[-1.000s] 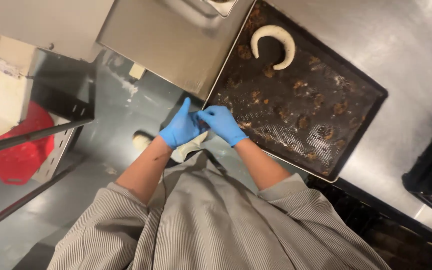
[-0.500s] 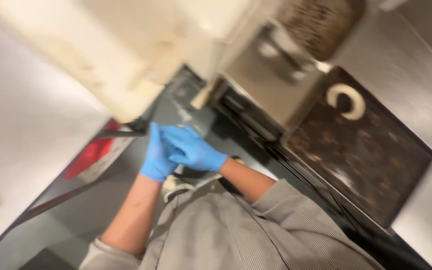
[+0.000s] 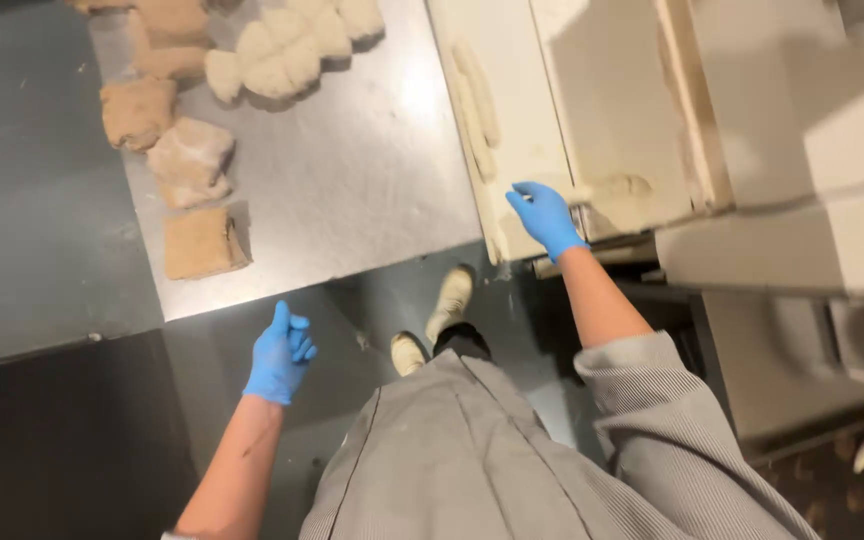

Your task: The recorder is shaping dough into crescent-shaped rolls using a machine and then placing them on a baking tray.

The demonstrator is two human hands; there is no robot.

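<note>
Now the right hand [image 3: 546,216], open, touches the dough strip [image 3: 607,188]; left hand [image 3: 280,352] hangs empty.

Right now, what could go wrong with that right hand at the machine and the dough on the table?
The right hand reaches onto the cream belt beside a rolled dough strip; if the belt runs, fingers might get drawn in. The dough block lies close to the steel table's edge and might get knocked off. The left hand hangs free, bracing nothing.
</note>
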